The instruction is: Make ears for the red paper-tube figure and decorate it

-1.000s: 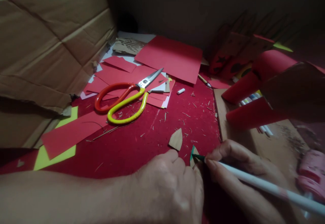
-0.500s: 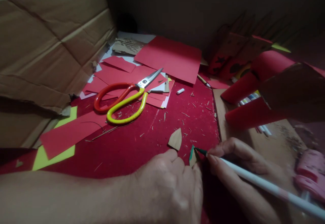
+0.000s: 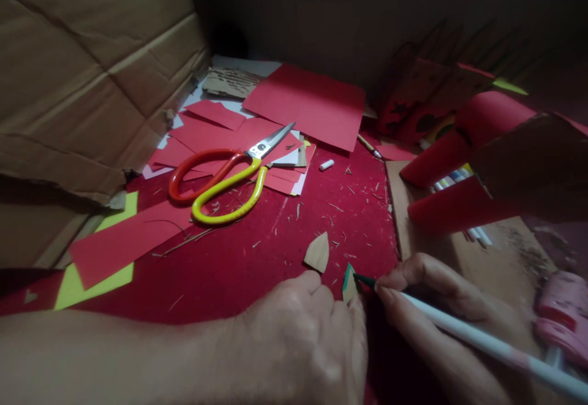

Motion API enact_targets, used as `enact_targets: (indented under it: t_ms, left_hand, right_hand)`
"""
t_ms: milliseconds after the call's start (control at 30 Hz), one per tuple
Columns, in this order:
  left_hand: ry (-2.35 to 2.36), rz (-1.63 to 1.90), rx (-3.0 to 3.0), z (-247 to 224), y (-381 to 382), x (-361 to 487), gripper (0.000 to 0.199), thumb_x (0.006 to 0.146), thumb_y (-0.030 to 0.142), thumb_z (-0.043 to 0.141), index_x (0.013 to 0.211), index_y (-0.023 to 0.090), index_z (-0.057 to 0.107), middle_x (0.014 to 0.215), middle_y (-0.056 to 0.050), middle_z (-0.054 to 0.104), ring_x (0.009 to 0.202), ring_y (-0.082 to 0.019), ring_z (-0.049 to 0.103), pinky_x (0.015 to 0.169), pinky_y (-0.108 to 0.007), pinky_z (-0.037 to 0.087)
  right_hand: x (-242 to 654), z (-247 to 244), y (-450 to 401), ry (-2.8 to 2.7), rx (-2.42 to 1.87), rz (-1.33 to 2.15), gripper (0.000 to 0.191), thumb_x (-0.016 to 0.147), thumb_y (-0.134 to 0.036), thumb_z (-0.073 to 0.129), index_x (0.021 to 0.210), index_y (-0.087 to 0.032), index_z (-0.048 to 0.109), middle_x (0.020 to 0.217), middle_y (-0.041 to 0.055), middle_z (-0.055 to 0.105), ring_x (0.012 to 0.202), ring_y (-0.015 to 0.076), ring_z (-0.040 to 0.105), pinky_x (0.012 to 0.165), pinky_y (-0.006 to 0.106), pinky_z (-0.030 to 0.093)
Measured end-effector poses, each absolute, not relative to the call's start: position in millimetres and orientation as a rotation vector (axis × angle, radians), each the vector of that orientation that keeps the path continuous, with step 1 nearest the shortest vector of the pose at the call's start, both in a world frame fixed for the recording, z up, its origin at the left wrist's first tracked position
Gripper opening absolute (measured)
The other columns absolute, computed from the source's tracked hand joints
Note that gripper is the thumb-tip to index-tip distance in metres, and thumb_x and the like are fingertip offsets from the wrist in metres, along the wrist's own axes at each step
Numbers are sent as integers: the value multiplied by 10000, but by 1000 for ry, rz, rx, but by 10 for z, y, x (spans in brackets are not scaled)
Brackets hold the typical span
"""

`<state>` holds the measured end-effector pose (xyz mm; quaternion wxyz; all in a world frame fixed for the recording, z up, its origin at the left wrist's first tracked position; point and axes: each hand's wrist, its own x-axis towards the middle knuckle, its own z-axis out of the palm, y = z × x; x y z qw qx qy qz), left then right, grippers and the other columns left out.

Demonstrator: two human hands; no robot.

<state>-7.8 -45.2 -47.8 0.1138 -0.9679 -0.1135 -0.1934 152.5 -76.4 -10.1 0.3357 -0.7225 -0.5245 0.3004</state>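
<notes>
A creased brown cardboard panel [image 3: 101, 86] rises at the left edge of a dark red work surface [image 3: 257, 267]. The person's left hand [image 3: 310, 337] is low in the middle, its curled fingers pressed together; the right hand [image 3: 436, 304] is just beside it. Scissors with one red and one yellow handle [image 3: 260, 150] lie farther back, partly on red paper scraps [image 3: 211, 134]. Thumb and index finger of the right hand pinch a slim white pen with a dark green tip [image 3: 482, 342]. A small pointed tan piece with green along its left edge [image 3: 350, 288] juts from the left hand's grip, the pen's tip at its right side. A plain tan pointed piece [image 3: 318, 252] lies near the left hand's knuckles, and a small white cylinder [image 3: 326, 165] beyond
</notes>
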Motion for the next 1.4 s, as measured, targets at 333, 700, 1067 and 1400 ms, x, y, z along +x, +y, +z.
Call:
enact_targets:
  t_ms: [333,700,1067,1400]
  left_hand:
    - [-350,-620,-2865,-478,-448,-68,231,871,273,481,754,97,575,603,-28,523,509,-154,492,462,-317,452]
    - [-346,-618,-2850,-482,-457,-77,195,853,238,466,744,113,569,608,-33,526,495,-158,484,453,-328,467]
    - [-340,-594,-2834,-482,-445,-68,218,849,218,448,818,78,612,612,-41,536,491,-157,484,456,-329,471]
    - [-338,-607,-2797,-502,-459,-65,277,845,216,436,922,51,644,602,-46,542,481,-148,467,440,-310,463]
  right_hand:
    - [1542,-122,-739,-1398,-1884,793,203,726,-394,629,612,-237,571,448,-23,527,384,125,453,322,199,337]
    - [1558,-160,-735,-1409,-1882,804,193,730,-403,627,638,-238,581,465,-16,557,404,137,490,353,211,377]
    - [1599,-78,-757,-1418,-1863,834,158,707,-376,661,615,-254,621,443,-7,565,399,168,550,375,242,445]
    - [1619,-266,-809,-1321,-1823,803,228,679,-460,647,603,-250,597,427,-29,492,371,157,531,357,231,426]
